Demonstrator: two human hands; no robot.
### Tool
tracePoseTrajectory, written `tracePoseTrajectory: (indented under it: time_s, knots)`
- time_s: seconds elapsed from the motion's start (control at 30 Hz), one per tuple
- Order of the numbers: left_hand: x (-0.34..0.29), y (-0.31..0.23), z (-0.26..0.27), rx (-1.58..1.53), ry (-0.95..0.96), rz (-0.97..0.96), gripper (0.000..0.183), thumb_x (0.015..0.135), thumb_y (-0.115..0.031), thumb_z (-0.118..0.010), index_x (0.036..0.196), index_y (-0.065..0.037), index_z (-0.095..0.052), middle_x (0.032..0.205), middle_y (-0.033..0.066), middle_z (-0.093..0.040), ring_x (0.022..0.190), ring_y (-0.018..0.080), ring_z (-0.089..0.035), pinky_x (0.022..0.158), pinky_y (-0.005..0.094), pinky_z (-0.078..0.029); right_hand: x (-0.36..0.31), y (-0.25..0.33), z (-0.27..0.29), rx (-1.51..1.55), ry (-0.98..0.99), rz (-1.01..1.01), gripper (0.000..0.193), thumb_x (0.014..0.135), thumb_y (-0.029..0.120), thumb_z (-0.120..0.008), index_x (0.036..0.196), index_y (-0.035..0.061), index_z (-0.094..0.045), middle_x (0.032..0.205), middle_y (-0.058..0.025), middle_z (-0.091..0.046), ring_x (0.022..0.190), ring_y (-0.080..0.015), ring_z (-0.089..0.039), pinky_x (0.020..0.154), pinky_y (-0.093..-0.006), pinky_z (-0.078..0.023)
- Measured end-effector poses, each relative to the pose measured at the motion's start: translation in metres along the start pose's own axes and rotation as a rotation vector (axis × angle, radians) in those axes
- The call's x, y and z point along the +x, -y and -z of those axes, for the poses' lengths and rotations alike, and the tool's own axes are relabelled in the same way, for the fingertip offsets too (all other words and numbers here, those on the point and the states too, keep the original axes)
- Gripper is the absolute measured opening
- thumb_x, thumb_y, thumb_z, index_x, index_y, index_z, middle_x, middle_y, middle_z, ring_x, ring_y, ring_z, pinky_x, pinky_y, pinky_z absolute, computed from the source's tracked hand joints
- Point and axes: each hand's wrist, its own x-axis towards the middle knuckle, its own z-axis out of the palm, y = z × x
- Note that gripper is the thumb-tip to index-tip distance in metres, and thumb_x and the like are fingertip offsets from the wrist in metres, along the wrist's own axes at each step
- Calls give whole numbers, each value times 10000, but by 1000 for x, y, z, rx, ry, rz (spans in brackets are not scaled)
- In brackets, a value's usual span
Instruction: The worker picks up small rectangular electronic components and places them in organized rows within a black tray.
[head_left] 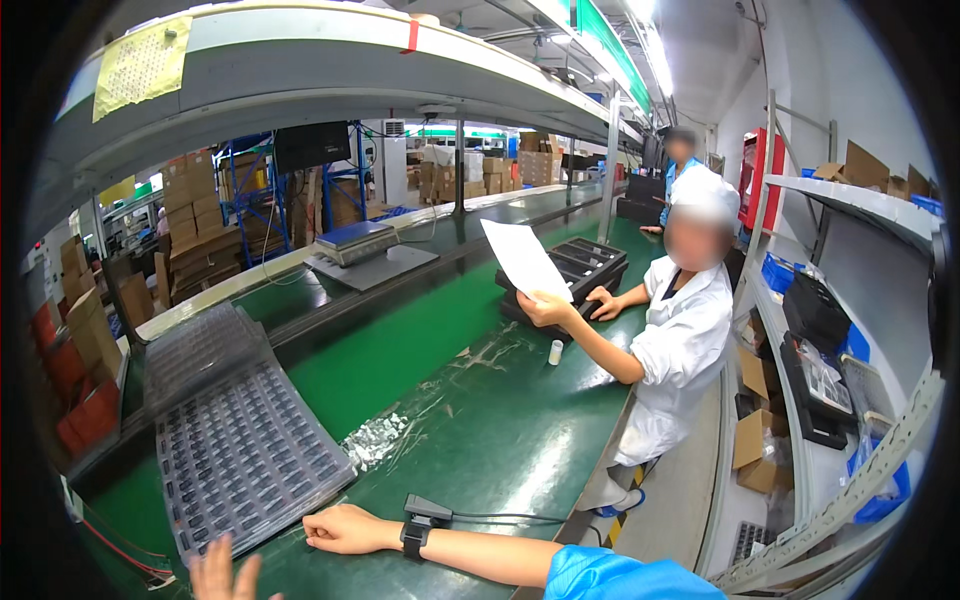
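My left hand (225, 574) shows at the bottom edge with its fingers spread, holding nothing, close to the near corner of a clear plastic tray. That tray (250, 440) carries rows of many small dark parts. My right hand (345, 529) lies on the green bench with its fingers curled in, just off the tray's right near corner; nothing shows in it. Around my right wrist is a black strap (413, 538), and a dark block (428, 510) with a cable sits beside it. Clear plastic trays (200, 355) lie beyond the filled one.
Across the green bench (470, 430), a co-worker in white (680, 320) holds a paper sheet (525, 260) beside stacked black trays (575, 272). A small white cylinder (555, 352) stands near them. A scale (355, 241) sits at the back. Shelving (850, 200) lines the right.
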Motion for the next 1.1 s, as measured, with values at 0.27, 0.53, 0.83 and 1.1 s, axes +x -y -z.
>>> tracePoseTrajectory:
  time_s: [0.27,0.53,0.83,1.1]
  knots:
    - [13,-18,-149,-426,-5,178,460,934,-242,-660,1290,16,-523,1196,240,-606,1093,405,-588,959,436,-478,-2,6,0,-42,97,97,198,933,226,-620,853,55,-561,672,-77,-537,664,-284,-557,604,-423,-413]
    - [9,-10,-152,-471,-35,62,219,950,-192,-643,1106,-42,-615,989,151,-629,927,331,-622,800,412,-507,-13,21,-3,79,177,192,233,966,257,-606,897,41,-549,715,-95,-558,651,-284,-542,603,-400,-418]
    - [12,-5,-148,-669,-55,136,111,953,-113,-621,995,-13,-640,965,178,-644,893,367,-625,777,420,-497,-15,29,2,125,198,142,257,989,296,-605,944,47,-566,741,-90,-602,627,-224,-582,571,-362,-428]
    - [12,0,-146,-781,-30,165,137,941,-104,-639,1007,15,-658,948,188,-677,875,348,-662,779,382,-513,-16,26,0,106,152,123,221,996,271,-590,967,52,-580,781,-95,-630,662,-231,-611,602,-356,-462]
